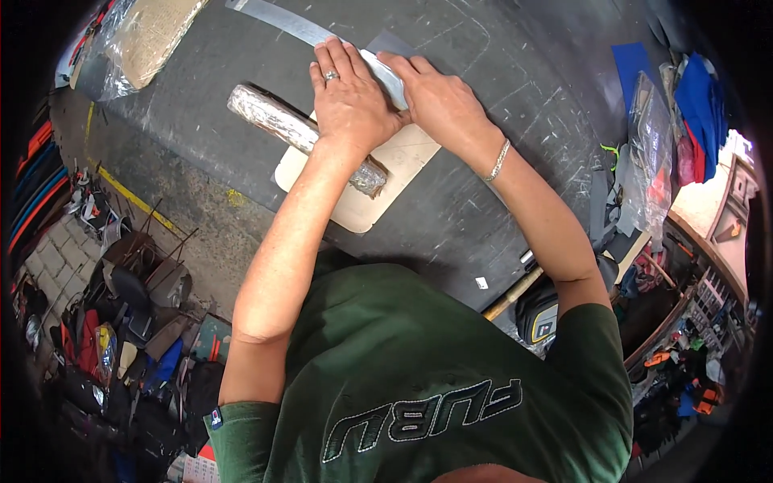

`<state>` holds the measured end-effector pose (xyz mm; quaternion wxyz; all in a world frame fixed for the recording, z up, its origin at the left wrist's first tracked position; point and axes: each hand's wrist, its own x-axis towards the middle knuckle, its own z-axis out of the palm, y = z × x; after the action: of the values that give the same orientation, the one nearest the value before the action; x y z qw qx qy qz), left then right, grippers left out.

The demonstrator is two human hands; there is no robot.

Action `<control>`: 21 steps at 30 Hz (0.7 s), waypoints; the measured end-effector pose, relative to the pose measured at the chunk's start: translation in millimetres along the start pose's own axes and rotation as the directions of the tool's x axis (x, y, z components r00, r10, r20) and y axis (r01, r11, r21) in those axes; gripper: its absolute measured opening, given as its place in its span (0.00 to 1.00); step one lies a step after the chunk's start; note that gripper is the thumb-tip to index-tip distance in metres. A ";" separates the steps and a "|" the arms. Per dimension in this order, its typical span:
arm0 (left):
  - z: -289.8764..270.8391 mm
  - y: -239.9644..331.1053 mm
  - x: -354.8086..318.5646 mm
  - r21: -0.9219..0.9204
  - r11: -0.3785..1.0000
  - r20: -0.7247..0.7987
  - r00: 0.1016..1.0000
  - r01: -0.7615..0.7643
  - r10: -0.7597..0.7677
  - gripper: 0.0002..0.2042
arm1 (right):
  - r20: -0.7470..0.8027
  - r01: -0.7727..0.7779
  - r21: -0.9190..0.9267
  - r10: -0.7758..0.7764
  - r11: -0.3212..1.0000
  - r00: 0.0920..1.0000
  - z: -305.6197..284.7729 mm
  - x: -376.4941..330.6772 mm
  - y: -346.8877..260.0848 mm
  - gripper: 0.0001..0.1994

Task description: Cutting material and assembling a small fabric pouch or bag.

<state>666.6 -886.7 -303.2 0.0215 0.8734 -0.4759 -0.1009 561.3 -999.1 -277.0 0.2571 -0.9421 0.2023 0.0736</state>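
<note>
My left hand [348, 101] lies flat with its fingers straight, pressing down beside a pale silvery piece [386, 80]. A ring is on one of its fingers. My right hand [444, 101] curls over the other side of that piece, its index finger along the far end; what the piece is I cannot make out. From the left fingertips a long grey metallic strip [290, 22] runs to the far left. Under my left wrist rests a beige card panel [354, 211] with rounded corners. Across the panel, beneath the wrist, lies a long bar wrapped in shiny clear film [274, 117].
The dark worktop [515, 161] carries scratches and drawn lines. Brown sheets in clear plastic [153, 44] lie at the far left. Blue fabric [699, 109] and plastic-wrapped goods [648, 153] are at the right. Bags and scraps [133, 306] crowd the lower left; a wooden stick [514, 294] sits by my right elbow.
</note>
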 end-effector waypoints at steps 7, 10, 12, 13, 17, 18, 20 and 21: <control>0.7 -1.1 0.2 0.051 0.999 -0.025 1.000 0.003 -0.001 0.62 | 0.017 -0.010 -0.043 0.011 0.999 1.000 -1.4 2.2 -3.4 0.37; -0.6 -0.6 1.2 0.139 0.990 0.017 1.000 0.000 -0.002 0.62 | 0.005 -0.007 -0.038 0.007 0.999 1.000 -0.5 4.0 -4.5 0.36; -1.7 -0.2 1.4 0.067 0.998 0.034 0.999 -0.022 0.020 0.62 | 0.003 -0.008 -0.031 0.008 0.999 1.000 0.1 4.0 -4.3 0.35; -2.2 -0.1 1.6 0.154 0.988 0.027 1.000 -0.006 0.002 0.62 | 0.002 -0.005 -0.023 0.005 1.000 1.000 0.5 3.9 -3.9 0.34; -1.6 -0.3 2.0 0.153 0.988 0.023 1.000 -0.014 0.010 0.63 | -0.024 0.006 0.011 -0.006 1.000 1.000 2.2 -8.1 -1.3 0.30; -1.0 -0.6 1.9 0.069 0.997 0.021 0.999 -0.037 0.036 0.63 | -0.014 -0.036 -0.015 0.036 0.999 0.999 2.2 -11.0 0.2 0.30; 0.6 -0.9 1.7 0.154 0.988 0.009 1.000 -0.027 0.026 0.65 | -0.043 0.014 0.030 -0.013 0.999 0.999 2.0 -18.8 3.3 0.30; 1.4 -1.0 1.6 0.095 0.995 -0.011 1.000 -0.027 0.028 0.67 | -0.015 -0.039 -0.003 0.039 0.999 0.999 1.9 -23.7 4.7 0.30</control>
<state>668.0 -887.4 -305.0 -0.0155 0.8674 -0.4921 -0.0723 537.8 -993.7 -275.1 0.2524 -0.9389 0.2225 0.0722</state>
